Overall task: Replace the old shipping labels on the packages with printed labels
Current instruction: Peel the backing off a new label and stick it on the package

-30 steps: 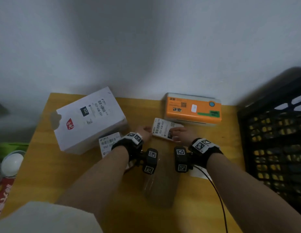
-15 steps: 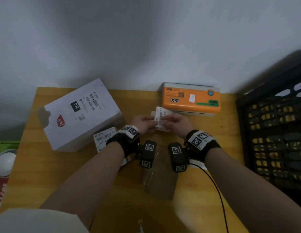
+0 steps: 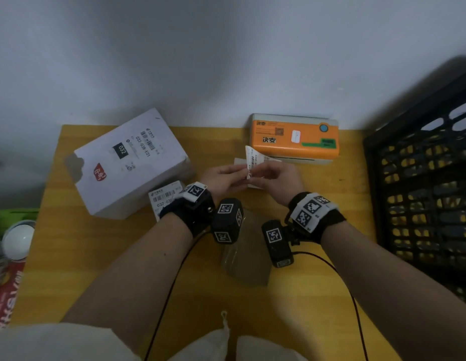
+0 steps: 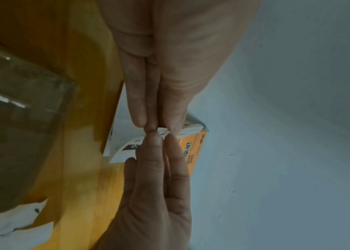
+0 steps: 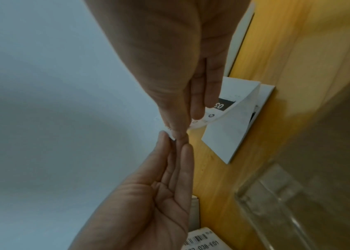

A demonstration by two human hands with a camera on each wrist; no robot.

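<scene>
My two hands meet in front of the orange label printer (image 3: 294,139), and both pinch one corner of a printed label (image 3: 252,157). The left hand (image 3: 234,175) holds from the left, the right hand (image 3: 263,173) from the right. The printed layer (image 5: 223,108) curls up and away from a plain white sheet (image 5: 229,135) below it. In the wrist views the left hand (image 4: 159,126) and the right hand (image 5: 180,132) touch fingertip to fingertip. A white box package (image 3: 130,162) with a stuck-on label (image 3: 146,144) lies at the back left. A brown taped package (image 3: 247,256) lies under my wrists.
A loose label (image 3: 164,196) lies on the yellow table (image 3: 96,256) beside the white box. A black slatted crate (image 3: 422,191) stands along the right edge. A white round object (image 3: 18,241) and a red pack (image 3: 5,295) sit off the left edge. The wall is close behind.
Both hands lifted the label from flat on the table up toward the printer. Its printed layer now curls upward, parted from the sheet beneath.
</scene>
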